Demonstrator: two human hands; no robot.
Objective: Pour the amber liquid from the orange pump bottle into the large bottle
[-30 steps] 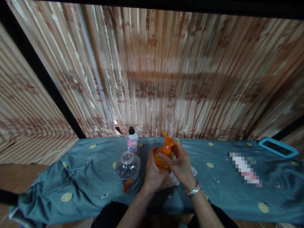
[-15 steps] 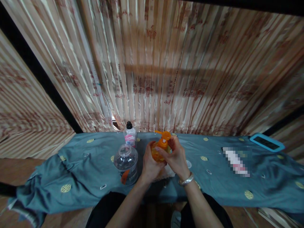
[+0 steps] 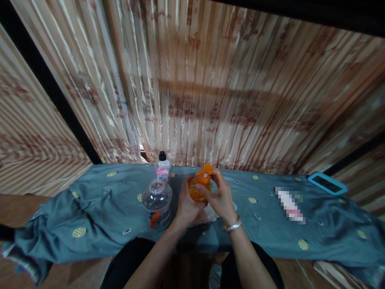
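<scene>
An orange pump bottle (image 3: 197, 192) stands upright between my hands, over a white cloth (image 3: 210, 214) on the blue table cover (image 3: 102, 208). My left hand (image 3: 186, 206) is wrapped round the bottle's body. My right hand (image 3: 218, 196) has its fingers closed around the orange pump head (image 3: 205, 174) and neck. A silver bracelet sits on my right wrist.
A clear plastic jar (image 3: 157, 202) with an orange handle stands just left of my hands. Behind it is a small clear bottle (image 3: 163, 170) with a black cap and pink label. A blue-cased phone (image 3: 327, 183) lies at the far right. Striped curtains hang behind.
The pump spout has turned from pointing up-left to pointing left as my right hand twisted it. The view has shifted slightly; both hands stay on the bottle.
</scene>
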